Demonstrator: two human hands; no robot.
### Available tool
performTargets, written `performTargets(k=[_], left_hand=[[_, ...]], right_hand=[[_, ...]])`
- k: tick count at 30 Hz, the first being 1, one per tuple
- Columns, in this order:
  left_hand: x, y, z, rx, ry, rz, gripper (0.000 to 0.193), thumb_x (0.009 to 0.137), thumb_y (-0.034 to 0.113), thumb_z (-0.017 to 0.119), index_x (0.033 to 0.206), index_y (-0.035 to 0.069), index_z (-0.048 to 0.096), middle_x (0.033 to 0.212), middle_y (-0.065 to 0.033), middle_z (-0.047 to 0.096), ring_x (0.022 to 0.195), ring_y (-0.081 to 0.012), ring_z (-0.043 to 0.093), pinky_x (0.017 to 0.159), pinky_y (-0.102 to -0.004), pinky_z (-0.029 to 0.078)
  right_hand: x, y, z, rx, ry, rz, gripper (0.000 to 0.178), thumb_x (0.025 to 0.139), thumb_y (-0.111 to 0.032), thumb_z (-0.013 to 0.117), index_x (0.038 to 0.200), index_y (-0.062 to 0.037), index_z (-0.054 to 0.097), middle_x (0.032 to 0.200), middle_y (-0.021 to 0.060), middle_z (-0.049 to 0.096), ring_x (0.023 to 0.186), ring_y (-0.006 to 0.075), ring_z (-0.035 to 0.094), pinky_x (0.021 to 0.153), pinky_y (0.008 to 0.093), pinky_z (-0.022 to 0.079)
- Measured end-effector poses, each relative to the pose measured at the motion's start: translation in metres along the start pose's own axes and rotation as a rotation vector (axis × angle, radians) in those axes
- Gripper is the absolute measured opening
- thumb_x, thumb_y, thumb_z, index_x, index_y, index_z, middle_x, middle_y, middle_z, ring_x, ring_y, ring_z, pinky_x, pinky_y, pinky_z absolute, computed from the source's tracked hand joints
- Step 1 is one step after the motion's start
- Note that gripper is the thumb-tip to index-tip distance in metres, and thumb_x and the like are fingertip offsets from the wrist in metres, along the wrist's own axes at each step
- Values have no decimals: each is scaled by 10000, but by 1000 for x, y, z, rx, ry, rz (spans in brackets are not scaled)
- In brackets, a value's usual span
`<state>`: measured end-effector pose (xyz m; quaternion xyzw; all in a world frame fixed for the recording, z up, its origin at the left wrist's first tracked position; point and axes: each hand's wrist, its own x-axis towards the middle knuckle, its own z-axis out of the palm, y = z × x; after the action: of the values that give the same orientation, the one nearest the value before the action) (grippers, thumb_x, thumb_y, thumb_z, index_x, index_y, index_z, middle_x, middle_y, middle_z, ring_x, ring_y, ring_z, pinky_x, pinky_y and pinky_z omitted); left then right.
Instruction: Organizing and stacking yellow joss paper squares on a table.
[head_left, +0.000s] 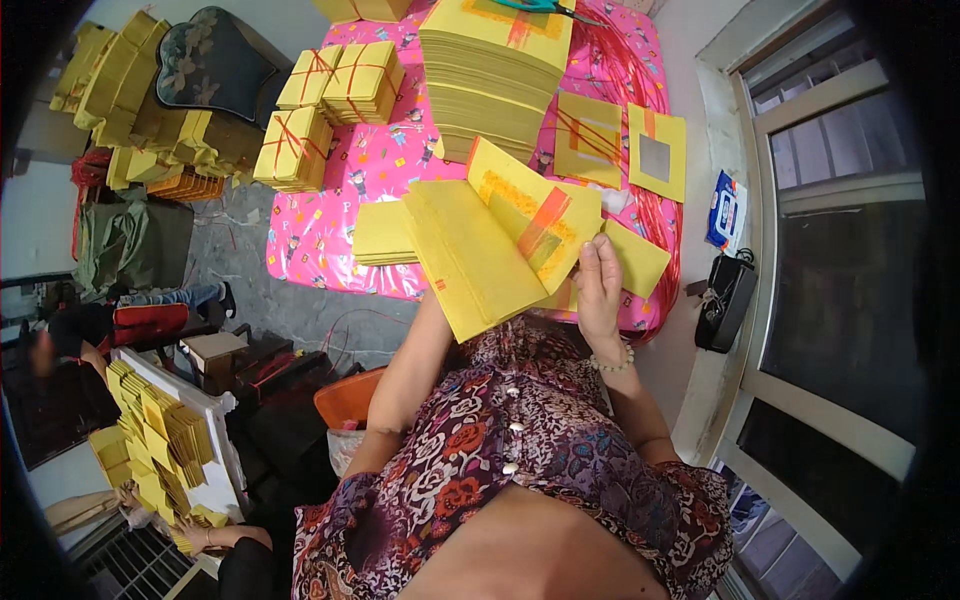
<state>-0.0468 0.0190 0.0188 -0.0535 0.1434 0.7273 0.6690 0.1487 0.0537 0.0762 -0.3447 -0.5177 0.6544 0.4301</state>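
A fold of yellow joss paper (pixel 470 255) is spread in front of me like an open book, above the near edge of the pink-covered table. Its right leaf (pixel 540 215) has an orange print with a red band; the left leaf is mostly plain. My right hand (pixel 600 290), with a beaded bracelet at the wrist, pinches the right edge of this paper. My left forearm (pixel 405 375) reaches up behind the left leaf, and the paper hides the fingers of that hand. Beside the paper lies a low yellow stack (pixel 385 235).
A tall stack of yellow paper (pixel 490 85) stands on the pink cover (pixel 330 235), with scissors (pixel 535 6) on top. Tied bundles (pixel 292 150) are to its left, red strings (pixel 635 90) to its right. At lower left another person's hand (pixel 190 537) handles yellow paper.
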Motion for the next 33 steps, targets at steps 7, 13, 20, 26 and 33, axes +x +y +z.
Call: performTargets(k=[7, 13, 20, 26, 33], left_hand=[[-16, 18, -16, -112, -16, 118, 656, 889, 649, 469, 1172, 62, 543, 961, -69, 587, 856, -201, 569, 817, -354, 488], [-20, 40, -4, -171, 497, 341, 743, 869, 722, 381, 1200, 70, 517, 1041, -114, 583, 948, -300, 565, 891, -438, 449], [-39, 106, -88, 440, 562, 373, 367, 878, 309, 647, 1134, 69, 541, 923, -36, 617, 748, -124, 569, 720, -294, 468], [-34, 131, -134, 999, 869, 589, 442, 825, 135, 727, 1183, -15, 517, 848, -46, 611, 649, -101, 556, 558, -255, 463], [-37, 128, -205, 1192, 979, 600, 458, 799, 151, 744, 1144, -33, 506, 904, -133, 621, 752, -173, 614, 621, -294, 514]], right_hand=[[-3, -25, 47, -572, -381, -382, 418, 866, -313, 680, 1089, 2, 518, 1032, 166, 582, 1012, 297, 583, 902, 356, 443], [3, 34, 63, -791, -229, -236, 314, 921, -130, 590, 1181, 22, 501, 925, 162, 635, 843, 285, 639, 726, 364, 496], [83, 129, 105, -144, -256, 122, 309, 913, -120, 584, 1169, 48, 545, 1037, 121, 659, 920, 176, 621, 776, 336, 500], [107, 200, 128, -405, -401, 262, 313, 901, -147, 603, 1137, 57, 602, 1049, 111, 678, 935, 179, 636, 814, 322, 504], [94, 212, 139, -891, -417, 320, 393, 848, -331, 644, 1104, -33, 632, 998, 174, 692, 924, 311, 670, 812, 410, 519]])
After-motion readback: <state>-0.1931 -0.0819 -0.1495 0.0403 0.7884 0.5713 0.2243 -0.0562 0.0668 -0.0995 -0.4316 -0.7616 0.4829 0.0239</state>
